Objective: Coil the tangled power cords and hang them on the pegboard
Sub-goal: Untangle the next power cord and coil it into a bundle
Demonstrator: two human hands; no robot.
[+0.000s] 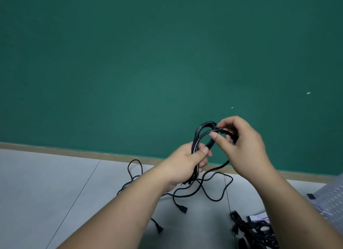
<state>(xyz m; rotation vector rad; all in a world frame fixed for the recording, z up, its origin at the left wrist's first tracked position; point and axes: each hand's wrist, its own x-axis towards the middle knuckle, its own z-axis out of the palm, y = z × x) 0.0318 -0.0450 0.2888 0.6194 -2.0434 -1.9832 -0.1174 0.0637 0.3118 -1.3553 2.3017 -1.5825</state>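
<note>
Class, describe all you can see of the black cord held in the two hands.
The cord is black, smooth and rubbery-looking, partly coiled into several upright loops. The left hand grips the loops' lower part; the right hand pinches the top strand. Its loose tail hangs down onto the grey floor, in front of a green wall.

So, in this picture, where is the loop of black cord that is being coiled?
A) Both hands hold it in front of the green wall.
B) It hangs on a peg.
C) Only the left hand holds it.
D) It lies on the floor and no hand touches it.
A: the left hand grips the gathered loops of the black cord and the right hand pinches the top loop, before the green wall.
</note>
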